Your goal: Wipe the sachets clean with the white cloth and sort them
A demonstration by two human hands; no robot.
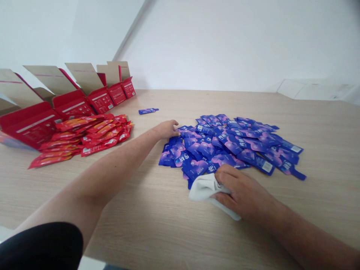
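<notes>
A heap of several blue and purple sachets (233,144) lies spread on the wooden table (157,221). My left hand (167,129) reaches out to the heap's left edge, its fingers curled and touching the nearest sachets; whether it grips one is hidden. My right hand (239,191) rests at the heap's near edge, closed on a crumpled white cloth (204,187) pressed to the table.
A pile of red sachets (84,137) lies at the left. Behind it stands a row of open red cartons (70,105) with raised cardboard flaps. One lone blue sachet (148,111) lies between the cartons and the blue heap. White walls stand behind.
</notes>
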